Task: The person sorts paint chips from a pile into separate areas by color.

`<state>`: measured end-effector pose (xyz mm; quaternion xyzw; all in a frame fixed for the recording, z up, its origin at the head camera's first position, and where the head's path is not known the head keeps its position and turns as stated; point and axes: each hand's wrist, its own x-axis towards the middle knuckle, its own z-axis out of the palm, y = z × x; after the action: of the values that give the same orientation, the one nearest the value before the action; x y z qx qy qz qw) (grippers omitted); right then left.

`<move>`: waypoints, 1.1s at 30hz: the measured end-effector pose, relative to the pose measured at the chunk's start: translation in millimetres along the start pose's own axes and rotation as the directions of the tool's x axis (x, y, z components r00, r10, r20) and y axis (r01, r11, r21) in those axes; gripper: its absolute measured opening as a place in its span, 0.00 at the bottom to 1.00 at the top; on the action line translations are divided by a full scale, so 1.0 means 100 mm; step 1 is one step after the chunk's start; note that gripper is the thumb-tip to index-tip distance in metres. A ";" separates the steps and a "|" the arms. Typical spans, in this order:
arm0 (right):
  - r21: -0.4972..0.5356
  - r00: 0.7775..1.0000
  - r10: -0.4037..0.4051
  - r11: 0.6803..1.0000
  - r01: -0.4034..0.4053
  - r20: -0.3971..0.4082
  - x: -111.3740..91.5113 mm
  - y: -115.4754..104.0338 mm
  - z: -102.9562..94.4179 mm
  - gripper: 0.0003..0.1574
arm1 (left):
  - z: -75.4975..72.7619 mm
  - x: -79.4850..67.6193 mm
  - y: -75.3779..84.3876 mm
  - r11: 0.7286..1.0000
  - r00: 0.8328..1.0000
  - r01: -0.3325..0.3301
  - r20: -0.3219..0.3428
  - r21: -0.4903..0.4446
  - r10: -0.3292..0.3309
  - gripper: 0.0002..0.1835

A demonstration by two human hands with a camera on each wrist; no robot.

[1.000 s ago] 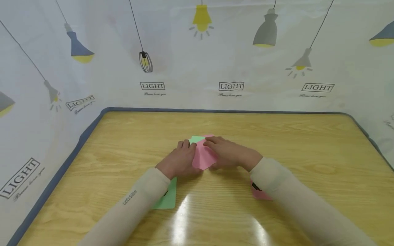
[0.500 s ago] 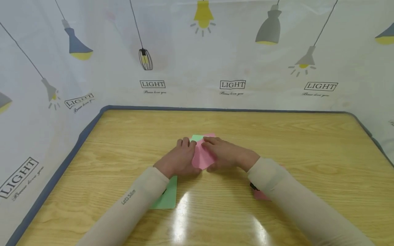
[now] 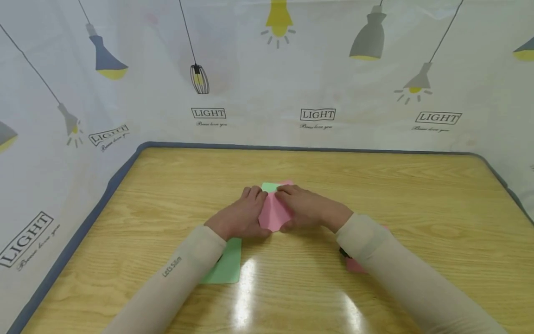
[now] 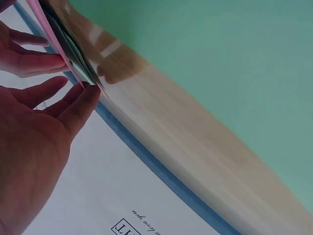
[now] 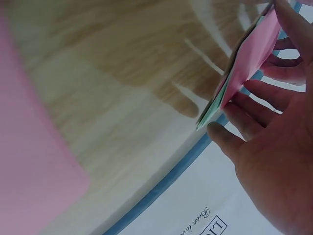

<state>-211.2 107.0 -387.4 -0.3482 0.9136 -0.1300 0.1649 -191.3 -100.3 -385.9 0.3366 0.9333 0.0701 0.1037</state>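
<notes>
In the head view, a small stack of pink and green cards is between my two hands near the middle of the table, a pink card on top with a light crease down it. My left hand grips the stack's left side, its thumb at the near edge and fingers further back. My right hand holds the right side in the same way. Layered edges of the cards show in the right wrist view. What lies under the top card is mostly hidden.
A green card with a dark mark lies on the wooden table, partly under my left sleeve. A pink card with a black mark is mostly covered by my right sleeve. A lamp-printed cloth surrounds the table's far and side edges.
The top pink card has turned slightly and sits straighter between my hands. Both hands stay on the stack, with the left thumb shifted a little along the near edge.
</notes>
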 end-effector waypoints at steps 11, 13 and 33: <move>-0.058 0.997 -0.059 0.997 0.055 -0.054 -0.02 0.03 0.02 0.53 | 0.01 -0.01 -0.05 0.999 1.000 -0.028 -0.010 -0.031 0.027 0.42; -0.069 0.997 -0.060 0.996 0.056 -0.058 -0.03 0.02 0.02 0.53 | 0.01 -0.01 -0.05 0.999 0.999 -0.033 -0.015 -0.034 0.033 0.43; -0.120 0.974 -0.068 0.992 0.043 -0.214 -0.74 0.22 -0.14 0.52 | -0.17 0.23 0.40 0.978 0.979 -0.196 -0.064 -0.075 0.191 0.42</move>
<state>-177.2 174.8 -367.0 -0.3660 0.9221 -0.1191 0.0397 -187.8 -55.7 -365.0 0.4194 0.8950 0.1270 0.0836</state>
